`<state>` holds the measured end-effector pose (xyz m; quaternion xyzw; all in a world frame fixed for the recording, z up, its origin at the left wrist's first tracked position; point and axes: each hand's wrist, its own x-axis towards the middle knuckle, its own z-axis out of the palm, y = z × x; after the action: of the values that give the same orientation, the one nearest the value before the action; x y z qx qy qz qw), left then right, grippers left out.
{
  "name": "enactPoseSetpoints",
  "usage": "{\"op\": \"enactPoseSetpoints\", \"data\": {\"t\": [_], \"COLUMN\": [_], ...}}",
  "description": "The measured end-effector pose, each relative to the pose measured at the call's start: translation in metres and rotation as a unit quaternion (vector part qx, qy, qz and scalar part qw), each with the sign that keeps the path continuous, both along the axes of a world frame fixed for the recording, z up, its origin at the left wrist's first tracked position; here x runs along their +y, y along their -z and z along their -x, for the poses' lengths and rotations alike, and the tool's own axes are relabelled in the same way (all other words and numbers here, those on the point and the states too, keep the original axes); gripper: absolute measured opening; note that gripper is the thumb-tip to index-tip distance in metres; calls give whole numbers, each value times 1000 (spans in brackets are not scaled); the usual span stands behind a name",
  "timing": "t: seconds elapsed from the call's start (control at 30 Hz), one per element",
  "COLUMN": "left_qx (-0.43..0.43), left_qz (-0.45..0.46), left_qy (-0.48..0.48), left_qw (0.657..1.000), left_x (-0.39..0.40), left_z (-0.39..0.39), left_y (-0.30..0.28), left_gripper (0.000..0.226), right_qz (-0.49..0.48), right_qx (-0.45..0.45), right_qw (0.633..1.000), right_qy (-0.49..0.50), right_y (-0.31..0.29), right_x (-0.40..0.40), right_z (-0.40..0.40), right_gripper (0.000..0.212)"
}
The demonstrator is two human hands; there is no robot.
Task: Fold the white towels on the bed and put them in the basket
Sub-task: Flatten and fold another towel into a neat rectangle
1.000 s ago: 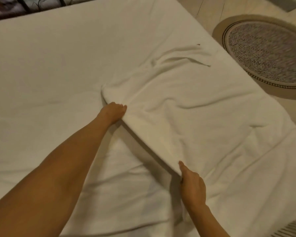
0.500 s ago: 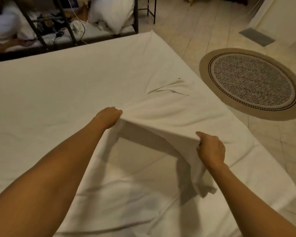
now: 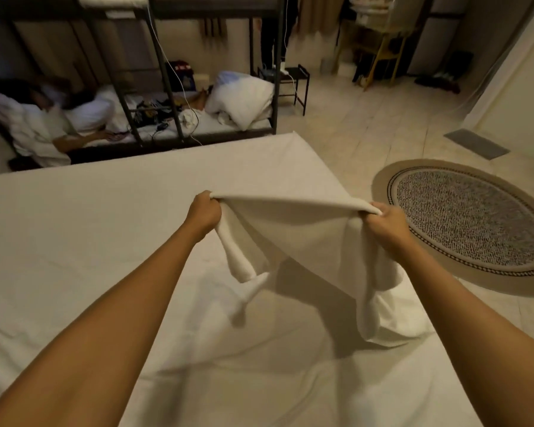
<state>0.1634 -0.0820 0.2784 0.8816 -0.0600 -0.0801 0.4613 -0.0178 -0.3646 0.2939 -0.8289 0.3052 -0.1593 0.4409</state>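
A white towel (image 3: pixel 302 235) hangs in the air above the bed (image 3: pixel 90 229), stretched between both hands. My left hand (image 3: pixel 204 211) grips its left top corner. My right hand (image 3: pixel 386 221) grips the right top corner. The cloth sags in the middle, and its lower edges trail down onto the white sheet, a narrow tail on the left and a wider fold on the right. No basket is in view.
A round patterned rug (image 3: pixel 466 226) lies on the tiled floor right of the bed. Beyond the bed stands a dark metal bunk bed (image 3: pixel 167 87) with a person (image 3: pixel 43 124) lying on it, pillows and cables. A small black stool (image 3: pixel 293 78) is behind.
Both hands have lifted the towel off the sheet and pulled it taut between them. The view has tilted up, showing the bunk bed and room beyond.
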Motion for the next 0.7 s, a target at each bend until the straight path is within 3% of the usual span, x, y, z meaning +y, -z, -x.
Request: {"op": "enactPoseSetpoints", "data": {"t": [0.1, 0.17, 0.23, 0.3, 0.4, 0.47, 0.57, 0.63, 0.7], "left_qx": [-13, -26, -20, 27, 129, 199, 274, 282, 252], "left_qz": [71, 50, -132, -302, -391, -394, -355, -343, -385], "left_qy": [-86, -40, 93, 173, 168, 164, 138, 106, 80], "left_qw": [994, 998, 987, 937, 896, 882, 883, 890, 884], "left_x": [11, 37, 80, 125, 175, 203, 244, 262, 269], "left_z": [-13, -19, -21, -14, 3, 6, -3, -11, -16], "left_y": [-38, -58, -73, -79, -88, -108, -147, -161, -155], "left_gripper": [33, 28, 16, 17, 24, 34, 47, 50, 54], "right_qz": [96, 161, 207, 251, 259, 221, 80, 99, 211], "right_qx": [-16, 34, 141, 237, 293, 332, 364, 363, 367], "right_qw": [992, 976, 946, 905, 874, 857, 855, 854, 832], "right_qy": [-76, -143, -204, -249, -289, -326, -359, -359, -358], "right_y": [-41, -58, -63, -58, -57, -73, -106, -112, -102], "right_x": [1, 4, 9, 20, 46, 59, 73, 88, 105], "right_z": [-21, -31, -36, -40, -52, -68, -98, -122, -144], "right_gripper": [24, 21, 32, 43, 38, 38, 42, 49, 49]}}
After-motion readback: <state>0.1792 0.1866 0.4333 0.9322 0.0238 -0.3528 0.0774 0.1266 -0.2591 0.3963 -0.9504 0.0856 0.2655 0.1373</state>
